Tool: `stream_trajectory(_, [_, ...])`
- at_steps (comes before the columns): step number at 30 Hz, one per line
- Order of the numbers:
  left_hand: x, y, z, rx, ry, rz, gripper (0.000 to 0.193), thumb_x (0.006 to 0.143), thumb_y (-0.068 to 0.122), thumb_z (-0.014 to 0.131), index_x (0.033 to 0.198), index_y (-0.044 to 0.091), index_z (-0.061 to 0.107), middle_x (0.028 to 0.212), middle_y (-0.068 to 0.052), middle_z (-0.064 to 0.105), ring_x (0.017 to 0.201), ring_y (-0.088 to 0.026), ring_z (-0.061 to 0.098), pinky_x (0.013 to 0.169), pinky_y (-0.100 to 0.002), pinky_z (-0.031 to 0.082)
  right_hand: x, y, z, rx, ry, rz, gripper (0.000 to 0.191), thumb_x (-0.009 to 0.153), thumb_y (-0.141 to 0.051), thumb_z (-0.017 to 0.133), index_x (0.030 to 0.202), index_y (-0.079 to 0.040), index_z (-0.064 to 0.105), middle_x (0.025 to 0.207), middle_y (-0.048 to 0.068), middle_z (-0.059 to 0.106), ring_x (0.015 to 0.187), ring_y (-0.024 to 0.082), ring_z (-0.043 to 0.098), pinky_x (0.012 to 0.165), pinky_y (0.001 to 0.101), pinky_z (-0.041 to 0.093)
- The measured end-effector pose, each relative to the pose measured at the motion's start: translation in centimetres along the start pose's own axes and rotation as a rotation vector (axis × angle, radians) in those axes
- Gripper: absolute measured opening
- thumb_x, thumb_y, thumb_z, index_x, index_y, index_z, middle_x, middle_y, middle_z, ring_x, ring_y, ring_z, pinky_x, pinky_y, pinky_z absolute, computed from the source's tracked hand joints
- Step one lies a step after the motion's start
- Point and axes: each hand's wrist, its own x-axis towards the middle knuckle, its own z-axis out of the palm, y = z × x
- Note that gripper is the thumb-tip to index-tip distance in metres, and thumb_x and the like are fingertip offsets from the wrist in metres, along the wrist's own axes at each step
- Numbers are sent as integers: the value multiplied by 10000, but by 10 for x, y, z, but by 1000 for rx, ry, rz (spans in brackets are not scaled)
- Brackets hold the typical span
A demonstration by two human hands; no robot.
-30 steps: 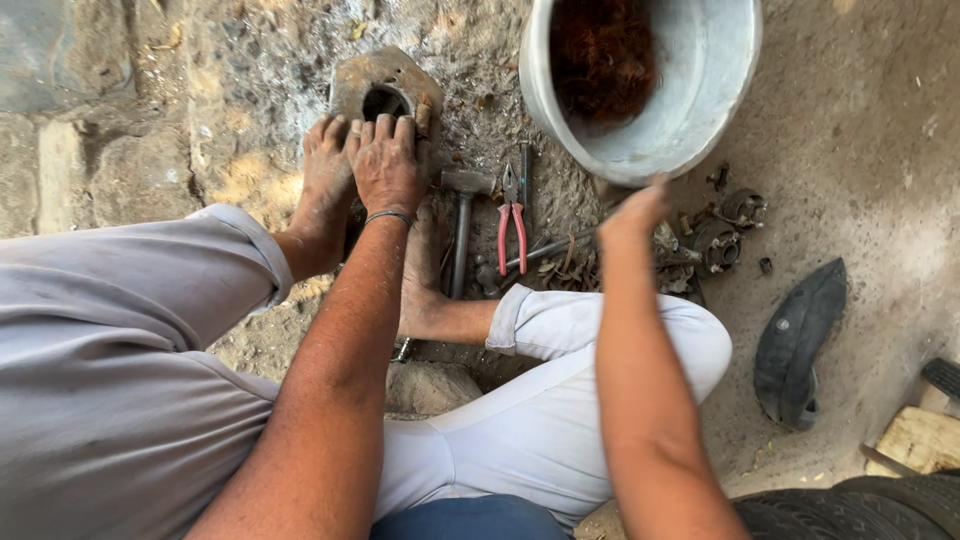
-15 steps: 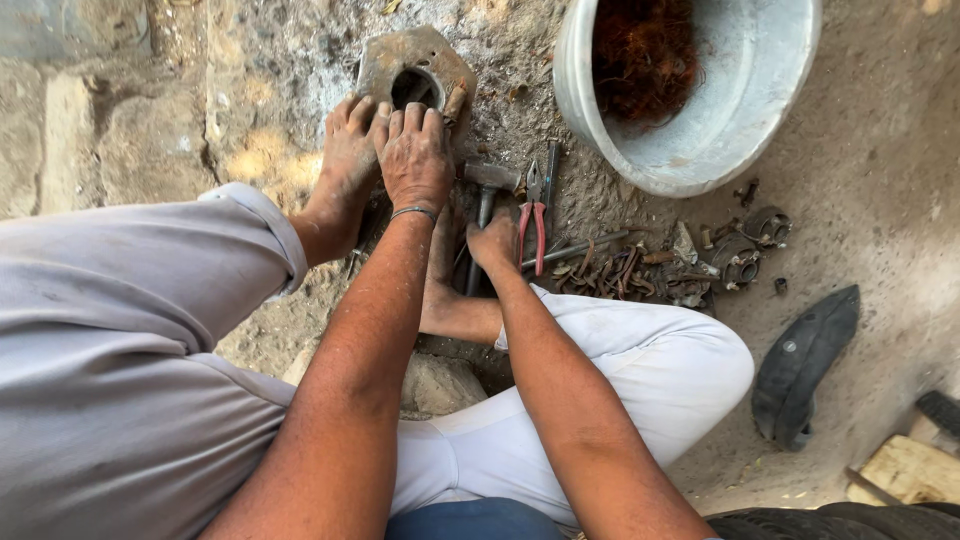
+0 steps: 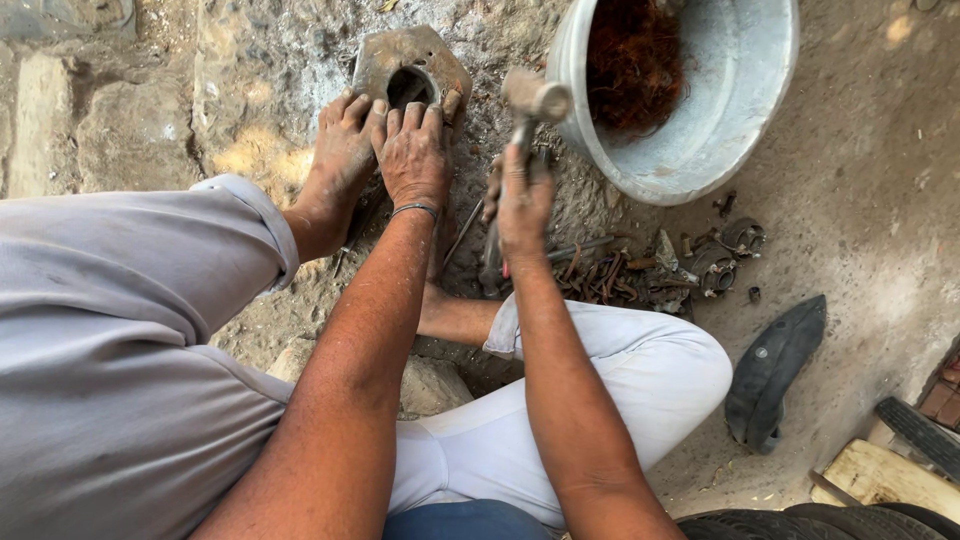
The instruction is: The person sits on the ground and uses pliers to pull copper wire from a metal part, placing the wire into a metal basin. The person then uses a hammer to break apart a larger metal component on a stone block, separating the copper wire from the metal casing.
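Head view, looking down at a seated person on dirt ground. Surroundings: grey metal tub [image 3: 700,130] at upper right, tilted toward the viewer, w/ rusty red-brown wire tangle [image 3: 635,65] inside. Below the tub, a scrap pile [image 3: 650,270] of rusty bits, small round metal parts and wire, just beside the right knee. Black rubber piece [image 3: 775,370] lies apart on bare ground at right; tyre edge [image 3: 800,522] and a pale wood block [image 3: 885,478] at lower right corner. Rough stone blocks [image 3: 90,120] at upper left. A stone [image 3: 425,385] sits under the bent legs. Grey trouser leg [image 3: 120,330] fills the left; white trouser leg [image 3: 600,370] crosses below the arms.

Work zone: flat metal block [image 3: 410,65], roughly hexagonal, w/ a dark round hole near its middle, lies on the ground at top centre. Bare foot [image 3: 345,150] presses its near-left edge, toes touching the block. Left hand [image 3: 412,155] lies palm-down just beside the foot, fingers spread flat against the block's near edge, not clenched; thin band on the wrist. The foot and hand cover the block's lower edge; the hole stays visible above the fingertips.

Right hand [image 3: 520,205] is clenched round the handle of a hammer [image 3: 535,100], held raised; hammer head sits right of the block, overlapping the tub rim in view. Hammer is apart from the block, not touching it. Right forearm hides part of the tools lying behind it; what they are cannot be told.
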Motion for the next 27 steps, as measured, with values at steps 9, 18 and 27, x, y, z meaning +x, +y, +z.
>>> stream_trajectory(9, [-1, -2, 4, 23, 31, 28, 181, 942, 174, 625, 1107, 153, 695, 1104, -42, 648, 1121, -278, 580, 1035, -479, 388, 12, 34, 25, -245, 30, 276, 461, 1013, -562, 565, 817, -146, 550, 634, -32, 546, 447, 77, 511, 349, 257, 441])
stream_trajectory(18, [2, 0, 3, -2, 52, 50, 131, 944, 250, 678, 992, 131, 649, 1093, -58, 625, 1107, -291, 572, 1018, -476, 398, 30, -62, -27, 227, 60, -426, 490, 1052, -591, 481, 942, -121, 568, 709, 20, 568, 513, 100, 564, 427, 315, 498])
stream_trajectory(27, [-1, 2, 5, 6, 37, 48, 138, 916, 247, 698, 1007, 148, 665, 1078, -49, 623, 1093, -278, 580, 1054, -495, 385, 32, 31, 27, -321, 106, -41, 458, 1033, -582, 584, 863, -165, 665, 706, -34, 652, 582, 50, 599, 485, 244, 488])
